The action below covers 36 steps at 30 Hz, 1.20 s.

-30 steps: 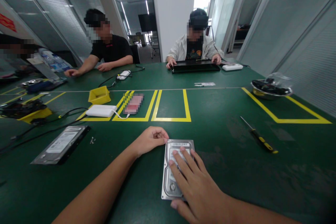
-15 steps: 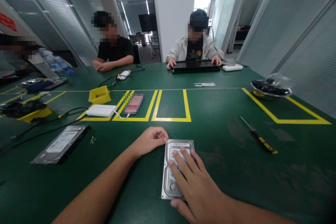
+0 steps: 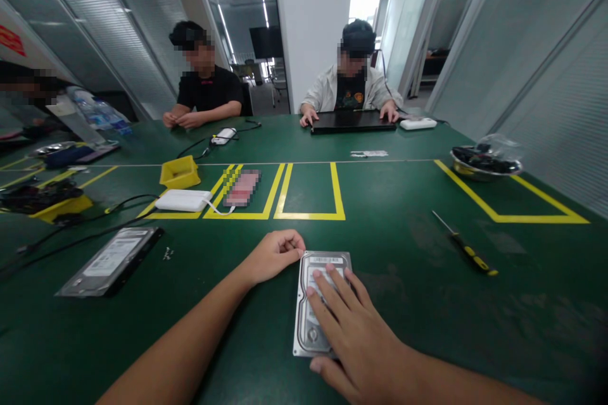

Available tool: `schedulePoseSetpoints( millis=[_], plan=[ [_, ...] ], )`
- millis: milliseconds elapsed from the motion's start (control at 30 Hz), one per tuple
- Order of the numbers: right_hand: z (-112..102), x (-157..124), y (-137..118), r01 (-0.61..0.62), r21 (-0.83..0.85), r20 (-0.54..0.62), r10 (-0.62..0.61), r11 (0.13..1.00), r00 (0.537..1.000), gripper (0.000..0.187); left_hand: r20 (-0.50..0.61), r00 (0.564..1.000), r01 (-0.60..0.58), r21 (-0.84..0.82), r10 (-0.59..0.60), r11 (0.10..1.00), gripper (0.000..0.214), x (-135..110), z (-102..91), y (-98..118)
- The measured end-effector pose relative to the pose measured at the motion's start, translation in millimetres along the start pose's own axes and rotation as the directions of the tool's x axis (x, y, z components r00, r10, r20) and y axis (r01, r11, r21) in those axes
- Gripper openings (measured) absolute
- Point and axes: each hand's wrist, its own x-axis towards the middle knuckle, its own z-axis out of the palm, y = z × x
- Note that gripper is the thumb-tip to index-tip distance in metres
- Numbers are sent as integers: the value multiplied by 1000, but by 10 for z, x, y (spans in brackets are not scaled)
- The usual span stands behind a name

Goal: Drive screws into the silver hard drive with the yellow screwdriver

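A silver hard drive point(image 3: 306, 323) with a pale label lies flat on the green table in front of me. My right hand point(image 3: 351, 329) rests palm-down across its right side, fingers spread, covering much of the label. At the drive's upper left corner is my left hand point(image 3: 280, 253), its fingers curled and thumb and forefinger pinched together at the corner. What that pinch holds, if anything, is too small to make out. To the right lies a black-and-yellow screwdriver point(image 3: 468, 250), its shaft pointing away from me. Several tiny screws point(image 3: 168, 254) are scattered on the left.
Another hard drive point(image 3: 114, 259) sits at the left. Beyond are a yellow bin point(image 3: 179, 172), a white power bank point(image 3: 183, 200) cabled to a phone point(image 3: 242, 188), and a metal bowl point(image 3: 487, 168) of dark parts. Across the table, one person holds a black panel point(image 3: 354, 121); another sits nearby.
Both my hands and the hard drive stay almost where they were. Across the table, the black panel has tilted down flatter under the person's hands.
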Motion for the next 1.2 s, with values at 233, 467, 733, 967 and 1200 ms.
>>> schedulePoseSetpoints(
  millis=[233,467,733,967,1200],
  plan=[
    [-238,27,7,-71,7,-141,71,997,987,49,-12,1000,-25,49,25,999,17,-16,-2,-32],
    [-857,-128,637,-663,-422,-214,643,619,736,18,-17,999,-38,63,39,997,16,-56,5,13],
    [-1129,-615,1402,-857,-350,-48,907,377,419,23,-47,997,-53,86,57,995,15,-79,10,22],
    [-997,-656,1599,-866,-346,-10,922,360,387,27,-58,997,-46,74,50,996,14,-83,25,20],
    [-918,-530,1610,-863,-348,33,925,366,379,47,-83,994,-65,106,74,992,14,-114,38,40]
  ],
)
